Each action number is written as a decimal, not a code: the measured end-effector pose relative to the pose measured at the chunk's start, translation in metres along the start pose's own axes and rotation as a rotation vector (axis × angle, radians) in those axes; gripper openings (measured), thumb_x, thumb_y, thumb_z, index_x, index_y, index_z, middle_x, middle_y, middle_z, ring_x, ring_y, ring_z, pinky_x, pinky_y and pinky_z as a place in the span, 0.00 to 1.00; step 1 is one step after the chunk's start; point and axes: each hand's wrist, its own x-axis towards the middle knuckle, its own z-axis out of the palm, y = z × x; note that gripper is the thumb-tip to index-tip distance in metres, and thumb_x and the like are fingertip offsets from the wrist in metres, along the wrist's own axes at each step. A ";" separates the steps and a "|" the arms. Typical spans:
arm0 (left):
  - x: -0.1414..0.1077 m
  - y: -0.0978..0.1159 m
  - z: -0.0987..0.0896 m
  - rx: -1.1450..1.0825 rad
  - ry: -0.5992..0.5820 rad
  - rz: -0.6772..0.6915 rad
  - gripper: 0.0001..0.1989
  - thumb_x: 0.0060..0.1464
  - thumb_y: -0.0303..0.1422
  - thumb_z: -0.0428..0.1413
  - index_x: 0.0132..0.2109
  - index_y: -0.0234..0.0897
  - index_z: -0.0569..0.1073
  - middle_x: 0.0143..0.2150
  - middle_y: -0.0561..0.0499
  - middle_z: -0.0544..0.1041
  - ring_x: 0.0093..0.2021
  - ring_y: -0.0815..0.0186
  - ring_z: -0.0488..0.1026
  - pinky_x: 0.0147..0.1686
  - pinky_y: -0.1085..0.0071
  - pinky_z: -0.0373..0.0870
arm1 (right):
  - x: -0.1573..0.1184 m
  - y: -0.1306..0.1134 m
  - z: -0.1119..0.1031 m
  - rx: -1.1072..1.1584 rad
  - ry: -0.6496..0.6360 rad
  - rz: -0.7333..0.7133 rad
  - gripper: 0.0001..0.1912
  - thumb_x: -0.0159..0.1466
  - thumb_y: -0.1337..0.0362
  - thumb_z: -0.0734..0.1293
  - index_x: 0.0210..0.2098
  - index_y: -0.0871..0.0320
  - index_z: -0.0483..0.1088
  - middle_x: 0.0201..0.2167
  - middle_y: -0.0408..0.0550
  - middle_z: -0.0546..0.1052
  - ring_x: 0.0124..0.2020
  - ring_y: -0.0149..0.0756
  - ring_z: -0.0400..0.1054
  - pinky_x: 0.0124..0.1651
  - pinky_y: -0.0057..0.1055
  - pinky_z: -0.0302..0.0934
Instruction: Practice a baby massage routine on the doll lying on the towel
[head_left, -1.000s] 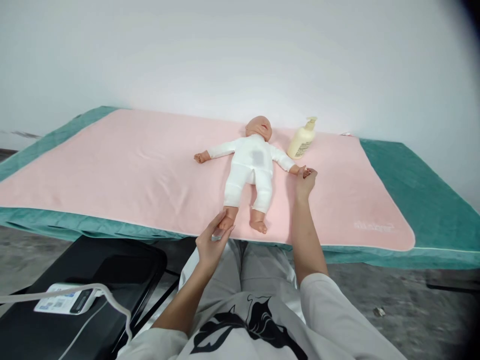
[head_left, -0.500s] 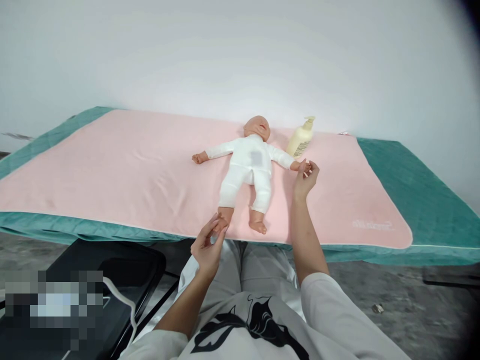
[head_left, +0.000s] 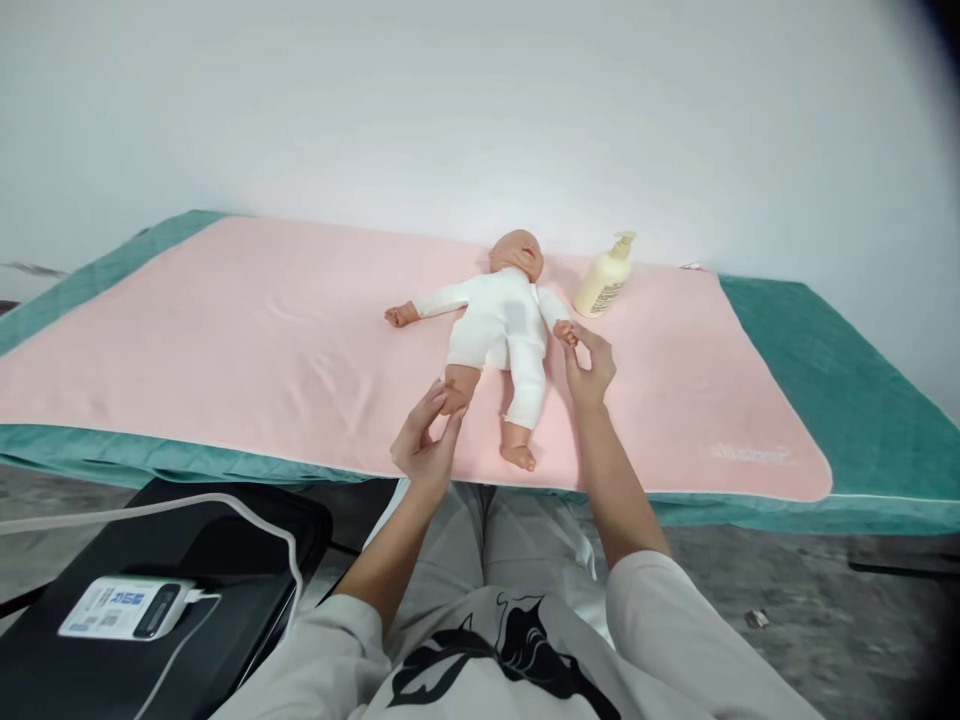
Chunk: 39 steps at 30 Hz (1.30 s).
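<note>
A baby doll [head_left: 499,310] in a white suit lies face up on a pink mat [head_left: 300,340], its head toward the wall. My left hand [head_left: 429,440] pinches the doll's foot at the left, and that leg is bent up a little. Between the thumb and fingers of my right hand [head_left: 590,368] is the doll's hand at the right, drawn in near its body. The doll's other leg lies straight, and its other arm stretches out to the left. A cream pump bottle [head_left: 602,285] stands just behind my right hand.
The mat lies over a green cover [head_left: 855,380] against a white wall. At the lower left, a black chair [head_left: 217,560] bears a white device [head_left: 124,607] with a cable. My legs touch or nearly touch the front edge.
The doll's held foot has moved up with my left hand, bending the leg. My right hand has brought the doll's hand leftward, toward its body.
</note>
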 end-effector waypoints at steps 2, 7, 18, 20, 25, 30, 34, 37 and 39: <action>0.008 -0.001 0.007 -0.021 -0.026 0.016 0.17 0.53 0.28 0.65 0.50 0.39 0.75 0.52 0.44 0.80 0.54 0.56 0.78 0.53 0.55 0.79 | 0.002 -0.003 0.000 0.004 -0.048 -0.081 0.09 0.68 0.61 0.64 0.44 0.55 0.74 0.44 0.52 0.82 0.47 0.39 0.78 0.52 0.40 0.71; 0.022 0.002 0.021 -0.018 -0.102 0.049 0.18 0.53 0.28 0.65 0.51 0.39 0.75 0.52 0.46 0.80 0.53 0.57 0.78 0.53 0.56 0.79 | 0.004 -0.007 0.002 -0.022 -0.227 -0.169 0.09 0.69 0.61 0.63 0.43 0.54 0.75 0.41 0.50 0.83 0.46 0.38 0.78 0.52 0.38 0.69; 0.028 0.009 0.027 -0.012 -0.180 0.050 0.16 0.54 0.29 0.65 0.50 0.39 0.76 0.50 0.47 0.81 0.53 0.57 0.79 0.51 0.57 0.81 | 0.004 -0.009 0.002 -0.031 -0.407 0.028 0.16 0.70 0.54 0.60 0.43 0.54 0.76 0.45 0.50 0.82 0.51 0.39 0.76 0.58 0.42 0.66; 0.027 0.010 0.024 0.016 -0.181 0.034 0.15 0.54 0.31 0.65 0.49 0.39 0.75 0.50 0.47 0.81 0.53 0.56 0.79 0.50 0.56 0.81 | 0.004 -0.009 0.001 -0.047 -0.360 0.091 0.18 0.70 0.52 0.58 0.44 0.55 0.75 0.47 0.52 0.81 0.52 0.40 0.75 0.59 0.42 0.65; 0.020 0.013 0.008 0.039 -0.194 0.056 0.17 0.54 0.30 0.65 0.50 0.39 0.76 0.50 0.47 0.81 0.52 0.57 0.79 0.53 0.56 0.79 | 0.002 0.000 -0.002 -0.051 -0.094 0.287 0.23 0.68 0.49 0.61 0.52 0.59 0.71 0.51 0.57 0.78 0.54 0.43 0.72 0.61 0.45 0.63; 0.003 0.016 -0.016 0.070 -0.225 0.093 0.18 0.51 0.27 0.66 0.50 0.40 0.76 0.51 0.47 0.81 0.51 0.57 0.80 0.52 0.57 0.80 | 0.004 0.013 -0.006 0.002 0.095 0.499 0.24 0.67 0.53 0.62 0.57 0.61 0.67 0.54 0.58 0.74 0.56 0.42 0.70 0.61 0.43 0.63; -0.016 0.017 -0.033 0.142 -0.237 0.054 0.16 0.52 0.27 0.66 0.49 0.39 0.77 0.49 0.46 0.82 0.50 0.56 0.80 0.51 0.57 0.81 | 0.003 0.025 -0.008 0.009 0.084 0.701 0.26 0.66 0.55 0.61 0.59 0.63 0.66 0.54 0.59 0.73 0.55 0.41 0.70 0.61 0.44 0.63; -0.027 0.016 -0.043 0.198 -0.261 0.023 0.15 0.52 0.29 0.65 0.48 0.38 0.78 0.48 0.45 0.82 0.48 0.56 0.81 0.49 0.58 0.81 | 0.000 0.034 -0.008 0.024 0.038 0.845 0.28 0.66 0.55 0.61 0.60 0.67 0.65 0.53 0.61 0.74 0.53 0.42 0.71 0.60 0.44 0.64; -0.032 0.015 -0.048 0.213 -0.269 0.010 0.15 0.53 0.28 0.65 0.49 0.38 0.78 0.49 0.44 0.82 0.48 0.56 0.81 0.48 0.59 0.82 | -0.002 0.039 -0.007 0.004 -0.001 0.899 0.28 0.66 0.54 0.61 0.58 0.68 0.66 0.52 0.62 0.75 0.52 0.43 0.72 0.59 0.45 0.64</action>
